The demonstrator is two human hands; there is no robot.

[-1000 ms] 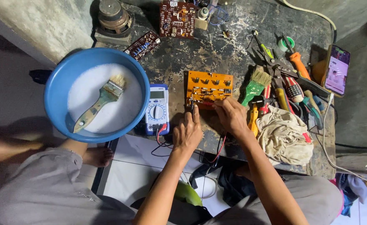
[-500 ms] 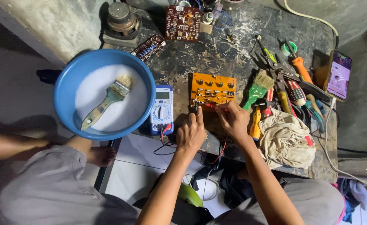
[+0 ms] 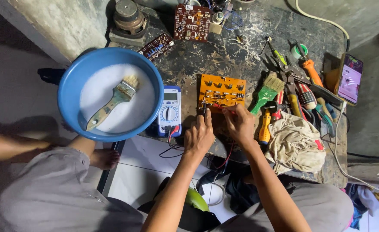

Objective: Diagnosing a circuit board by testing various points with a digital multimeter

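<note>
A blue basin (image 3: 69, 92) with a paintbrush (image 3: 112, 103) sits left on the workbench (image 3: 249, 47). Beside the meter (image 3: 169, 112) lies an orange circuit board (image 3: 222, 92). The left hand (image 3: 199, 136) and right hand (image 3: 240, 124) each pinch a probe against the board's near edge.

The probe tips were too small to make out under both hands, the left hand (image 3: 199, 136) covering the orange circuit board's (image 3: 222, 92) near edge. The phone (image 3: 349, 79) screen stayed blurred.

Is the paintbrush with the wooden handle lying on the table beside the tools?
No, the wooden-handled paintbrush lies inside the blue basin, resting on white foam, well left of the tools.
</note>
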